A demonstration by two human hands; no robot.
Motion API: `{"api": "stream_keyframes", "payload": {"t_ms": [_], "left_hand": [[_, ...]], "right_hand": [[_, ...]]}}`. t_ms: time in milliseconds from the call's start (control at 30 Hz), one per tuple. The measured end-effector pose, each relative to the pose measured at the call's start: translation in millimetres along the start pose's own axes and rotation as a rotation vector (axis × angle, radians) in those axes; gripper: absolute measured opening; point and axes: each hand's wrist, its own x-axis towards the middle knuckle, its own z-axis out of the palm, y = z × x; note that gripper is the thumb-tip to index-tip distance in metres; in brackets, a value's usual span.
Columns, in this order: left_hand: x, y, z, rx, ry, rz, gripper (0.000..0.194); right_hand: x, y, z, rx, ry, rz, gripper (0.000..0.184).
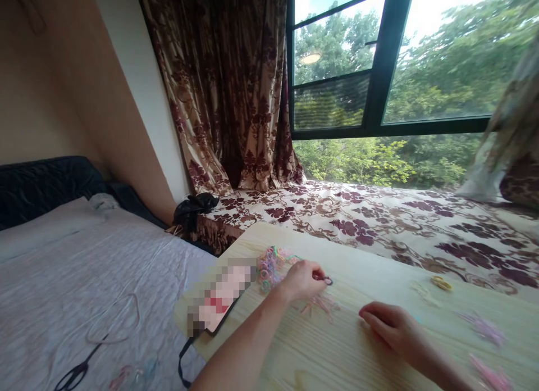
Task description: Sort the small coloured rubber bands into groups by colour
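My left hand (304, 280) is closed, its fingertips pinching a small dark ring-shaped band (328, 280) just above the table. Beside its wrist lies a heap of colourful small rings (269, 267), pink, green and purple among them. A loose bunch of pink strands (322, 308) spreads on the wood below that hand. To the right, my right hand (389, 323) rests near the tabletop with nothing seen in it, its fingers loosely stretched out; the far fingers are partly hidden.
On the pale wooden table (337, 357) are a yellow looped thing (441, 283), purple strands (484, 328), pink strands (490, 374) and a partly blurred flat object with a strap (227, 301). Dark-handled scissors (73, 374) lie on the bed (138, 267) at left.
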Motion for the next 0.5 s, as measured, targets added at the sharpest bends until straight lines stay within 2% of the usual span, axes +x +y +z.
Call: {"api": "stream_keyframes", "payload": {"t_ms": [133, 200, 333, 500], "left_hand": [[-6, -2, 9.6, -0.287, -0.058, 0.048, 0.036], [-9, 1, 12.7, -0.389, -0.103, 0.054, 0.039], [-13, 7, 14.5, -0.493, -0.203, 0.050, 0.041], [-18, 13, 11.6, -0.505, -0.237, 0.101, 0.035]], "right_hand": [[2, -5, 10, 0.151, 0.209, -0.055, 0.035], [2, -9, 15, 0.171, 0.266, -0.070, 0.037], [-3, -16, 20, 0.176, 0.306, -0.105, 0.038], [-4, -17, 22, 0.224, 0.307, -0.123, 0.034]]}}
